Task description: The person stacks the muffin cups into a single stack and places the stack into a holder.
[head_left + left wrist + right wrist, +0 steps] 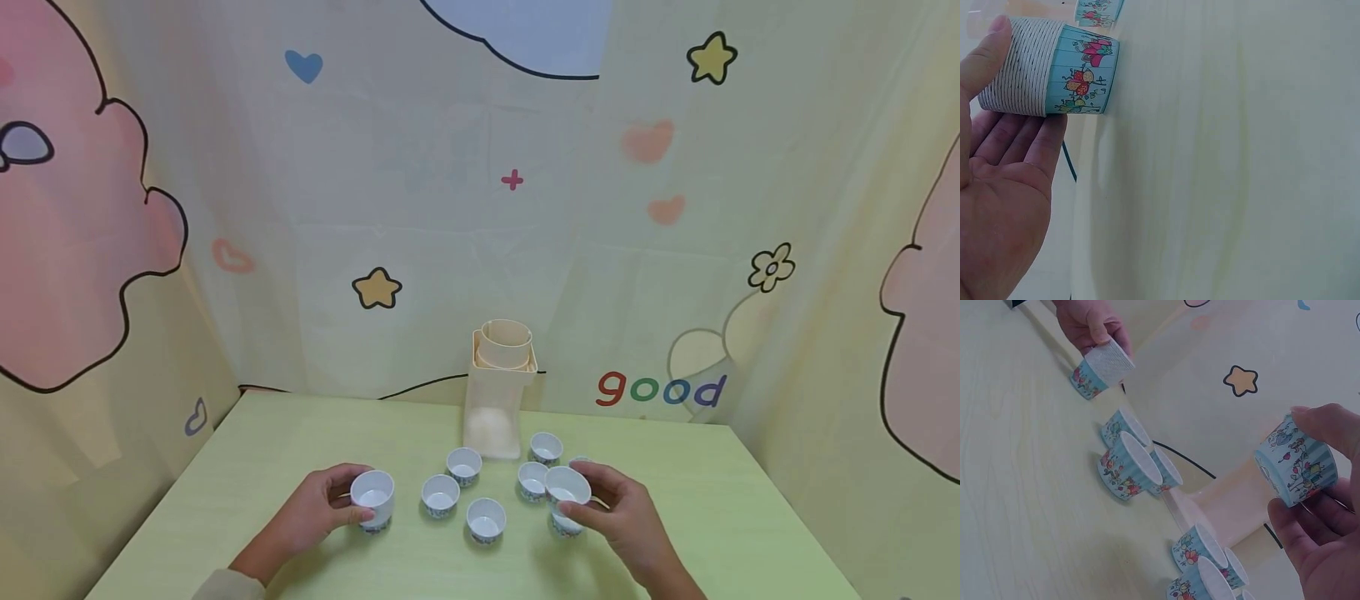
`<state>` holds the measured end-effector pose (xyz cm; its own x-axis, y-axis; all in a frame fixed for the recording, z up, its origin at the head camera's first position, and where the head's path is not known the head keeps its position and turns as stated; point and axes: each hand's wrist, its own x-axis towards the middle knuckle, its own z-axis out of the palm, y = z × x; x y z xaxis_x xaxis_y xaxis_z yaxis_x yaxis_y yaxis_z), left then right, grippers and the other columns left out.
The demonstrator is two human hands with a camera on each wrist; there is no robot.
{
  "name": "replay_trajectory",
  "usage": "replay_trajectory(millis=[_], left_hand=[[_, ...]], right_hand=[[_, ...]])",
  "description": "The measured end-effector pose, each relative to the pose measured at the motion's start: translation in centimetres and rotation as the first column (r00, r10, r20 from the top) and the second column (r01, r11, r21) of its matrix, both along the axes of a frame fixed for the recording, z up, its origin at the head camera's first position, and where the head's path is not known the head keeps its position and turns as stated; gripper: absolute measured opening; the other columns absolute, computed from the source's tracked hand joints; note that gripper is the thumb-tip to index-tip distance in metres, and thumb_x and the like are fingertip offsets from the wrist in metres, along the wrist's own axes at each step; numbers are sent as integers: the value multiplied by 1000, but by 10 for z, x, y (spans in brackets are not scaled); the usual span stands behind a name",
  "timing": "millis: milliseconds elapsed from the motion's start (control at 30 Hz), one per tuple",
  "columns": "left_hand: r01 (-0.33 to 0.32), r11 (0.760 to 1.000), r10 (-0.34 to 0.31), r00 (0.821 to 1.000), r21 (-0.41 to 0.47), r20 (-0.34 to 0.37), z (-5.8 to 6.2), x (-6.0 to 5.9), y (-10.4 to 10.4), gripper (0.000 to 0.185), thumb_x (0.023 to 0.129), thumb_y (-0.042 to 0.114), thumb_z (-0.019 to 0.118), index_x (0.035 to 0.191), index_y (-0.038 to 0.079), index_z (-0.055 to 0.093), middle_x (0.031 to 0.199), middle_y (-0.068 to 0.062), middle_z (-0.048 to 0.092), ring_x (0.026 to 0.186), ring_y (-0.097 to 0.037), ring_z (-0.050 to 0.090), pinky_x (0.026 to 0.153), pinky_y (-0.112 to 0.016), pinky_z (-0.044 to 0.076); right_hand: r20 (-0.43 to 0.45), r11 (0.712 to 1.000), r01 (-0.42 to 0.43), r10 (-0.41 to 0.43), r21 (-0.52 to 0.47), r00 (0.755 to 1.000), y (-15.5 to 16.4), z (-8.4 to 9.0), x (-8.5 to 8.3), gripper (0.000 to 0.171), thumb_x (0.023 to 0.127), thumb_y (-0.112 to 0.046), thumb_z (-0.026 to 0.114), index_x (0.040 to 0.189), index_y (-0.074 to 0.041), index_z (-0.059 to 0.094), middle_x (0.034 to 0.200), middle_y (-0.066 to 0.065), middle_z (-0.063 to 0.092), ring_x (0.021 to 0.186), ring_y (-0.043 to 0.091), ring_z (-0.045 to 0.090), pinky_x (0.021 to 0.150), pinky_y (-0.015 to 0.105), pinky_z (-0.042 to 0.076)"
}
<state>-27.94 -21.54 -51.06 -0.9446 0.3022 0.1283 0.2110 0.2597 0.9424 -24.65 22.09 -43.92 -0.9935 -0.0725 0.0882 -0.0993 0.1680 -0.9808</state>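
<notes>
My left hand (322, 504) grips a nested stack of paper baking cups (372, 496), thumb on one side and fingers on the other. In the left wrist view the stack (1029, 69) shows many white rims and one blue printed cup at its end. My right hand (626, 512) pinches a single paper baking cup (567, 482), raised over a standing cup (567, 525). The right wrist view shows this held cup (1297, 461) with its flower print, tilted between thumb and fingers. Three cups stand as a group between the hands, including a front cup (486, 522).
A cream-coloured holder (491, 417) with a round tube on top stands at the table's back edge. More cups stand at the right, among them a rear cup (546, 448); one is partly hidden behind my right hand. A printed curtain (435, 183) hangs behind the table (300, 433).
</notes>
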Motion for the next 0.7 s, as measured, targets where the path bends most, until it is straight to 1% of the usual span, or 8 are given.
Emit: replay_trajectory(millis=[200,300,533,633,700], left_hand=[[20,1000,-20,1000,11,-11,4,2,0,67,83,22,86,136,-5,56,134,-23,64,123,-35,65,99,-30,59],[25,999,-25,1000,23,-9,5,2,0,67,83,21,86,136,-6,56,134,-24,63,123,-36,65,99,-31,59],[16,1000,-16,1000,10,-9,0,0,0,64,83,23,86,135,-2,59,132,-21,65,121,-31,66,98,-29,59],[10,1000,-10,1000,9,-2,-1,0,0,64,82,23,87,134,-1,59,132,-21,65,121,-31,67,98,-28,59],[18,1000,-18,1000,12,-6,0,0,0,64,82,22,87,134,-2,59,132,-21,65,121,-32,66,98,-29,59]], right_hand=[[-11,999,-30,30,-22,999,-10,1,3,57,80,-4,87,132,1,64,135,18,63,108,12,66,94,21,59],[-10,998,-42,42,-40,999,-15,1,4,57,80,-4,86,132,1,65,134,18,62,109,14,66,94,21,58],[-21,996,-75,74,-54,997,-25,-1,5,57,80,-3,86,133,3,64,129,20,66,104,12,68,90,18,59],[-21,992,-105,104,-68,994,-29,-2,5,59,81,-5,86,134,4,62,129,21,67,105,12,68,91,19,59],[-18,989,-122,121,-85,993,-32,-3,5,60,81,-5,86,135,5,61,129,21,67,106,12,68,92,20,59]])
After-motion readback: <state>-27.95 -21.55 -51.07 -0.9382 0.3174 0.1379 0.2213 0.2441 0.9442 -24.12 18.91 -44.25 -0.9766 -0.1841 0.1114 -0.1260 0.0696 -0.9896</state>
